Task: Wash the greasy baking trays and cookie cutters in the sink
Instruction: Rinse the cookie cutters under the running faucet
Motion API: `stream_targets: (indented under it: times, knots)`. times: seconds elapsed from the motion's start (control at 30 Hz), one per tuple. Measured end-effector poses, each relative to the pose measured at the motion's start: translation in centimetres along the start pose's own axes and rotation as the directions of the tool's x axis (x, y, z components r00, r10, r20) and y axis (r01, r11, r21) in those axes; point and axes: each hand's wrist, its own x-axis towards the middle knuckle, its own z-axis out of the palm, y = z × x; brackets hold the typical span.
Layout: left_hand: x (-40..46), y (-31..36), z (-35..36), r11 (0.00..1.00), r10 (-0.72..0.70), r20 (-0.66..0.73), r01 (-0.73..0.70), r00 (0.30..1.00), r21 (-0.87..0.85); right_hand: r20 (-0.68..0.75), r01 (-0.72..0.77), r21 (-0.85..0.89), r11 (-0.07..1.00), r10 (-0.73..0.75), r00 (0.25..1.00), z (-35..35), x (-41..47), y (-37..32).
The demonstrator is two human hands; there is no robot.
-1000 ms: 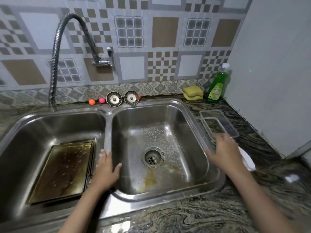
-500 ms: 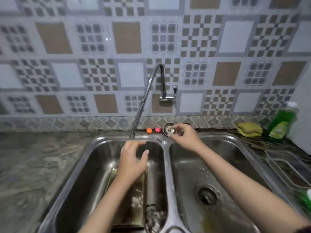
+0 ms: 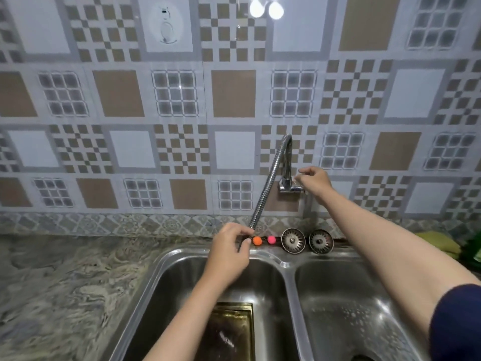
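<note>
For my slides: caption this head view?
Left hand holds the hose end, right hand at the tap.

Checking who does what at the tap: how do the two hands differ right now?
The left hand is low over the left basin and grips the hose end; the right hand is raised at the wall tap, fingers curled at its handle. Both reach the same faucet.

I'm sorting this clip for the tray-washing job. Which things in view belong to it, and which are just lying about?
In the job: tray, hose held by left hand, tap at right hand, sink.

Lying about: orange ball, pink ball, two strainers, sponge.
</note>
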Motion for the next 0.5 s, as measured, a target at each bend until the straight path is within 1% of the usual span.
stream_targets:
  times: [0.13,0.23,0.33,0.43,0.5]
  knots:
    - [0.4,-0.7,0.5,0.997,-0.021,-0.028,0.019,0.999,-0.070,-0.003,-0.012,0.047,0.999,0.012,1.000,0.3,1.0,-0.2]
    - [0.4,-1.0,0.7,0.993,-0.023,-0.050,0.018,0.998,-0.113,-0.023,0.015,0.061,0.998,-0.014,1.000,0.2,-0.1,0.7]
    - [0.4,-0.9,0.7,0.988,-0.048,-0.042,0.041,0.998,-0.147,-0.061,0.074,0.031,0.997,-0.072,0.995,-0.1,-2.0,1.7]
    - [0.5,-0.8,0.5,0.978,-0.082,-0.031,0.074,0.996,-0.195,-0.040,0.101,-0.010,0.995,-0.101,0.994,-0.4,-3.1,2.8]
    - [0.6,-0.8,0.4,0.974,-0.082,-0.025,0.075,0.996,-0.216,-0.022,0.120,-0.069,0.990,-0.122,0.992,-0.7,-3.4,3.6]
